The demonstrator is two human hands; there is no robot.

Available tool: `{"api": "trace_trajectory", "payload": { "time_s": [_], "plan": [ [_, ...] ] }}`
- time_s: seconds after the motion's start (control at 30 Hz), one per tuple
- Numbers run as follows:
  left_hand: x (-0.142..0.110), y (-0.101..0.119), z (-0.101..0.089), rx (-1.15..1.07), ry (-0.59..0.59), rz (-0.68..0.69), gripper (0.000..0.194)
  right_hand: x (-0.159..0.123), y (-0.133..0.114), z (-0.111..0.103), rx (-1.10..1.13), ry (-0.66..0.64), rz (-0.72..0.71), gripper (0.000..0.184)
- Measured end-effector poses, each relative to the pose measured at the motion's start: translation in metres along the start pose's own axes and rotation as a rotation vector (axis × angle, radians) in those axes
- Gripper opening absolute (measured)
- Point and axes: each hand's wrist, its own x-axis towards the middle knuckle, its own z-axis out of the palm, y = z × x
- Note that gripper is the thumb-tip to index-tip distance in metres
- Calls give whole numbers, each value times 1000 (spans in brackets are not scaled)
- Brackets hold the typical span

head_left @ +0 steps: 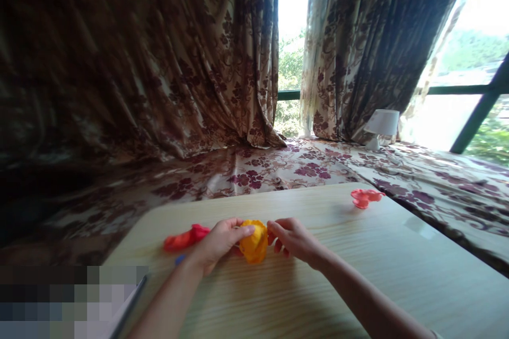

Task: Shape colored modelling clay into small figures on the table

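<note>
A thin yellow piece (253,246) with a wavy edge is held up over the table in front of me; its material is hard to make out. My left hand (222,241) grips its left side, thumb lying across the front and fingers behind. At the right edge of the yellow piece is my right hand (290,238), thumb and fingertips pinched together against the rim, the other fingers curled. Left of my left hand lies a long orange-red lump (178,242) with a crimson end (199,232). A small blue bit (180,259) shows partly beside my left forearm.
Near the far right edge of the pale wooden table (342,275) sits a crumpled coral-pink object (363,198). Floral fabric (274,164) spreads beyond the table, with a white lamp (382,123) on it. Floral curtains (222,53) hang behind. The lower left corner is pixelated.
</note>
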Motion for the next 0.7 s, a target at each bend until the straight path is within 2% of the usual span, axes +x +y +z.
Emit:
{"api": "trace_trajectory", "payload": {
  "time_s": [0.13,0.3,0.5,0.57,0.7],
  "plan": [
    [-1,1,0,7,-3,-6,40,3,2,4,95,-37,18,24],
    [-3,3,0,20,-52,-17,40,5,2,8,140,32,17,15],
    [-3,2,3,18,-30,-31,41,5,2,9,132,132,16,12],
    [-3,2,4,12,-24,-39,41,4,0,6,151,110,22,15],
    [-3,3,5,1,-15,-58,43,-2,-5,1,197,-30,37,22]
  ]
}}
